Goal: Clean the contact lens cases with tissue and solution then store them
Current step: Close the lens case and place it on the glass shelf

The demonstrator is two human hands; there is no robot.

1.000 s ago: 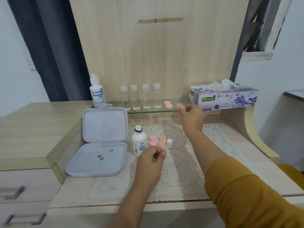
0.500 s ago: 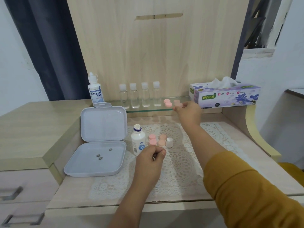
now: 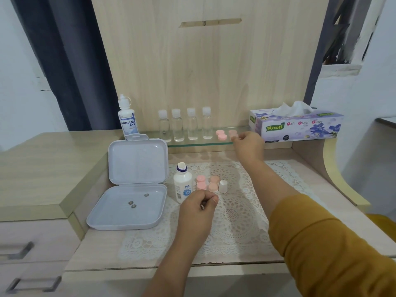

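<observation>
My right hand reaches to the glass shelf and pinches a peach lens case that sits on the glass beside a pink lens case. On the lace mat stand another pink case, another peach case, a white cap and an uncapped small solution bottle. My left hand hovers in front of them, fingers curled round a small pale thing that is mostly hidden. The tissue box stands at the shelf's right end.
An open grey plastic box lies left of the mat with three small dark lenses in its base. A Dream Eye bottle and several clear bottles line the shelf. Drawers sit at the lower left.
My right hand has moved slightly right and down, bringing the peach case onto the glass shelf beside the pink one. My left hand has stayed in place.
</observation>
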